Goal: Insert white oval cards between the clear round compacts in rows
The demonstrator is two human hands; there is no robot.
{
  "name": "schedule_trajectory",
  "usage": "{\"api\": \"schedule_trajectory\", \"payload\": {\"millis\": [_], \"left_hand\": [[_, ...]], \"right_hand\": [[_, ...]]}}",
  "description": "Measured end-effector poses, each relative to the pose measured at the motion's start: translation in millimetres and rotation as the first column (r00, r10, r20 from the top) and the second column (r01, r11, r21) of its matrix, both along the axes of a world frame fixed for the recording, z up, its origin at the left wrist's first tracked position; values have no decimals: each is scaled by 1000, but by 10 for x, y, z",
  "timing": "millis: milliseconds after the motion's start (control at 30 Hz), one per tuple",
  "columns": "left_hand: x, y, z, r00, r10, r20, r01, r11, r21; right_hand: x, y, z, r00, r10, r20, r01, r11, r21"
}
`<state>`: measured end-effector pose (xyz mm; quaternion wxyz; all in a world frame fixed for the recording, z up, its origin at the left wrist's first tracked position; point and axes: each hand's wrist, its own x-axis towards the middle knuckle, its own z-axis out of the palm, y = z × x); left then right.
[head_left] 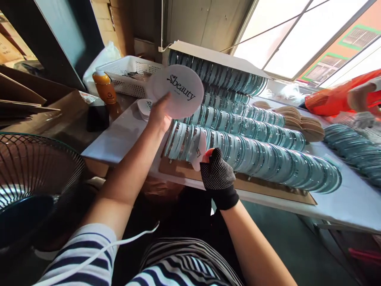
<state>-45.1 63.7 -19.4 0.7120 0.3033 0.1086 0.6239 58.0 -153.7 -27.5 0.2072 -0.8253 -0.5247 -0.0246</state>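
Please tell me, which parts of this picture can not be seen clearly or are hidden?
Head view:
- Left hand: fingers hidden behind the white Sbeauty disc.
- Second white disc: partly hidden among the round teal-rimmed pieces.
- Small print under the logo: too small.
- Co-worker's hand: blurred, cut by the right edge.
- Fan: cut by the left edge.

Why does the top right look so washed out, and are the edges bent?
Head view: daylight through the window blows out that corner; the wide lens bows the rows of round glass-fronted cases; the orange-sleeved co-worker's hand at the right edge is motion-blurred.
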Motion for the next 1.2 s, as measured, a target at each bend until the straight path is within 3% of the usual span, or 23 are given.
{"api": "schedule_trajectory", "payload": {"millis": [100, 167, 233, 500, 633, 800, 900, 967, 1000, 1033, 1067, 1133, 1200], "left_hand": [[8, 55, -212, 997, 63, 35, -58, 991, -119], [71, -3, -324, 998, 60, 37, -49, 968, -246], [140, -120, -369, 995, 92, 47, -75, 954, -292], [144, -536, -294, 984, 176, 24, -159, 936, -314], [115, -480, -381, 979, 177, -105, -197, 951, -238], [121, -363, -487, 937, 184, -299, -218, 972, -88], [125, -367, -497, 954, 185, -235, -210, 974, -83], [128, -392, -493, 957, 190, -220, -218, 969, -114], [129, -411, -490, 957, 187, -222, -220, 966, -133], [131, -435, -486, 957, 183, -225, -220, 964, -153], [135, -463, -481, 960, 171, -221, -211, 962, -172], [147, -534, -469, 973, 144, -179, -180, 961, -208], [166, -615, -459, 985, 137, -108, -158, 962, -221]], "right_hand": [[83, -46, -30, 997, 35, -62, -30, 996, 86], [150, 3, -28, 991, 94, -92, -82, 989, 124], [217, 65, -1, 987, 132, -92, -121, 986, 119], [286, -53, 167, 988, 155, -19, -155, 988, -7], [205, 98, 150, 986, 100, 133, -90, 993, -82], [145, 220, 77, 976, 150, 158, -105, 959, -264], [149, 143, 15, 985, 147, 87, -117, 951, -286], [183, 84, -38, 975, 141, -172, -181, 954, -238], [206, 58, -64, 914, 156, -375, -238, 953, -185], [229, 34, -89, 789, 180, -587, -298, 948, -110], [249, 12, -111, 614, 204, -763, -337, 941, -19], [276, -22, -141, 266, 242, -933, -329, 933, 148], [286, -44, -146, 87, 232, -969, -298, 934, 197]]}}
